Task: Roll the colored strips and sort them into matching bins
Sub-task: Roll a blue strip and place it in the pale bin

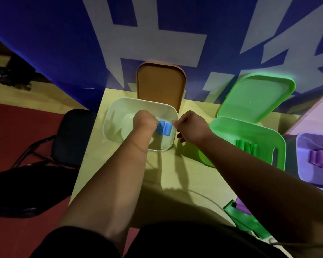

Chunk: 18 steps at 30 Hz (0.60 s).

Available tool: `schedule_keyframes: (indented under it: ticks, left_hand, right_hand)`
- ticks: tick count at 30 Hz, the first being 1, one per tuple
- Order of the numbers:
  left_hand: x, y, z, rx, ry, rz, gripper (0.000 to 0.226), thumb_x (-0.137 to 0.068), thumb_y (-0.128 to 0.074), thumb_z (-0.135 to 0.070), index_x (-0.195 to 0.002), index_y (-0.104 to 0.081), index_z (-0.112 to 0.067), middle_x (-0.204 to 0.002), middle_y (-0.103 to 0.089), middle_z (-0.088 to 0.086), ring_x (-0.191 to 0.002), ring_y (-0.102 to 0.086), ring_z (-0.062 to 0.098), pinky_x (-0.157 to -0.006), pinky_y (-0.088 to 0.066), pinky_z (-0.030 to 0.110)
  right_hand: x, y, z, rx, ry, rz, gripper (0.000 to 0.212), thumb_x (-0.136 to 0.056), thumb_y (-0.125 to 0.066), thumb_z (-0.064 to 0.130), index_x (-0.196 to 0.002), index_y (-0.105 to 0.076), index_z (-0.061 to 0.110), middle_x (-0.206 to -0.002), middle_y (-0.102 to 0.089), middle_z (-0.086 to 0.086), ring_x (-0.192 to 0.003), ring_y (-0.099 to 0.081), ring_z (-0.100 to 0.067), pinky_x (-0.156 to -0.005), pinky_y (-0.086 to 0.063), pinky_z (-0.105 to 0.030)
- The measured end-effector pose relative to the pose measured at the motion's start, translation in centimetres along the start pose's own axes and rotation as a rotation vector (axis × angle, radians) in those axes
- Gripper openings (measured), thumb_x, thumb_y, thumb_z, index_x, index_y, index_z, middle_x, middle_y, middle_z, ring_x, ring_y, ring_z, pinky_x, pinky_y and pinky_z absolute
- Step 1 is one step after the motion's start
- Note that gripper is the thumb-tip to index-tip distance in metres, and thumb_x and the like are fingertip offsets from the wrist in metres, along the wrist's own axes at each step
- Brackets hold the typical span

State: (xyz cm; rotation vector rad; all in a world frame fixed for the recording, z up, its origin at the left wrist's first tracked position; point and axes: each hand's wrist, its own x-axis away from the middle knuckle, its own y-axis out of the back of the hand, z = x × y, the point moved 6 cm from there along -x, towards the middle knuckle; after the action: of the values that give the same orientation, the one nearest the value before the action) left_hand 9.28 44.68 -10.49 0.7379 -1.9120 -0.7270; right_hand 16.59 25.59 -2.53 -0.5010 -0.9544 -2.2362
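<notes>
Dim scene with a blue-violet cast; the green lid [257, 97] glows brightest. Soft forearm shadows cross the table [175, 174]. Wide-angle distortion bends the edges, and the corners darken.

A blue wall [45, 43] stands behind the worktop [175, 174], marked with large pale block shapes [186, 47] that run up out of view. The worktop is light wood with its far edge close against the wall, and dark shadows lie across its near part. To its left stands a black padded chair [73, 135] on a thin dark metal frame, just beside the worktop's edge. The floor [17, 131] under the chair is red, with a tan strip [35, 94] along the foot of the wall. Some dark equipment [13, 71], too dim to make out, sits on the floor at far left. The light is low.
</notes>
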Motion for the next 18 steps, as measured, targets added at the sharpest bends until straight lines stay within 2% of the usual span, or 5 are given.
schedule_keyframes:
  ticks: [2,5,9,13,18]
  left_hand:
    - [0.7,0.9,0.1,0.034,-0.026,0.029,0.023,-0.099,-0.068,-0.025,-0.107,-0.076,-0.005,-0.115,-0.079,0.011,-0.106,-0.075,0.034,-0.088,-0.056,0.03]
    - [3.1,2.7,-0.3,0.229,-0.069,0.081,0.023,-0.096,-0.064,-0.012,-0.111,-0.08,-0.007,-0.111,-0.081,0.014,-0.102,-0.079,0.033,-0.092,-0.066,0.045]
    - [9.0,5.1,-1.6,0.45,-0.117,0.104,0.02,-0.1,-0.065,-0.004,-0.114,-0.079,-0.004,-0.11,-0.08,0.015,-0.083,-0.072,0.024,-0.073,-0.059,0.032]
    - [15.4,5.6,-2.7,0.578,-0.128,0.128,0.019,-0.101,-0.065,-0.008,-0.113,-0.08,-0.005,-0.103,-0.077,0.009,-0.08,-0.073,0.019,-0.067,-0.057,0.027]
    - [20.6,3.1,-2.9,0.636,-0.15,0.114,0.011,-0.101,-0.071,-0.023,-0.104,-0.08,-0.017,-0.101,-0.08,0.0,-0.085,-0.075,0.016,-0.065,-0.054,0.026]
  right_hand:
    - [0.3,0.4,0.1,-0.036,0.025,-0.029,0.029,-0.105,-0.064,0.041,-0.106,-0.061,0.012,-0.085,-0.076,-0.011,-0.067,-0.078,-0.028,-0.068,-0.067,-0.051]
    - [1.1,1.4,0.4,-0.077,0.028,-0.062,0.023,-0.108,-0.06,0.033,-0.11,-0.061,0.01,-0.09,-0.075,-0.014,-0.065,-0.075,-0.024,-0.062,-0.067,-0.044]
    - [3.6,2.9,0.6,-0.13,0.071,-0.06,0.016,-0.107,-0.051,0.019,-0.101,-0.063,0.01,-0.09,-0.073,-0.013,-0.064,-0.071,-0.023,-0.055,-0.06,-0.034]
    - [7.4,4.8,-0.7,-0.169,0.119,-0.021,0.02,-0.105,-0.048,0.014,-0.103,-0.064,0.003,-0.088,-0.072,-0.014,-0.065,-0.065,-0.023,-0.053,-0.053,-0.032]
    - [11.5,7.8,-4.2,-0.16,0.151,0.011,0.018,-0.105,-0.051,0.014,-0.105,-0.063,0.0,-0.09,-0.073,-0.014,-0.068,-0.063,-0.023,-0.053,-0.05,-0.03]
